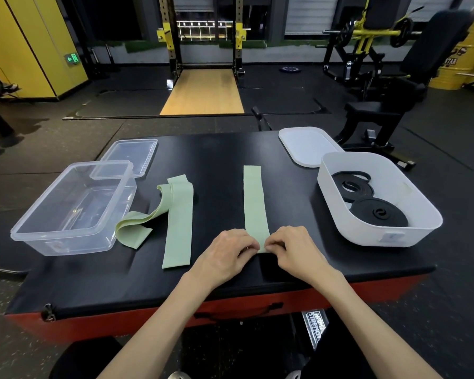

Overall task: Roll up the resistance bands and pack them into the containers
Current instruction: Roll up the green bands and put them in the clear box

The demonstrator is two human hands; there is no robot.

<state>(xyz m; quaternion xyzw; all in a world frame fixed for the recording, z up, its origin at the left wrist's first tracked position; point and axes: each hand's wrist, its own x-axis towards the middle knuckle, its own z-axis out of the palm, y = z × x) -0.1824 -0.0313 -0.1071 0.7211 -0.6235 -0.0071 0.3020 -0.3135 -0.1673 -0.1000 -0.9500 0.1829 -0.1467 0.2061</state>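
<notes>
A flat pale-green band [254, 199] lies straight on the black padded table [219, 149], running away from me. My left hand [226, 254] and my right hand [294, 250] pinch its near end from either side, fingers curled. A second green band [179, 222] lies to the left, with a third, folded and twisted one [137, 224] beside it. A clear plastic container [74, 209] stands at the left, holding nothing. A white container [378, 198] at the right holds two rolled black bands [378, 213].
A clear lid [129, 155] lies behind the clear container, and a white lid [307, 149] lies behind the white one. The table has a red side and its near edge is close to me. Gym machines and a rack stand beyond.
</notes>
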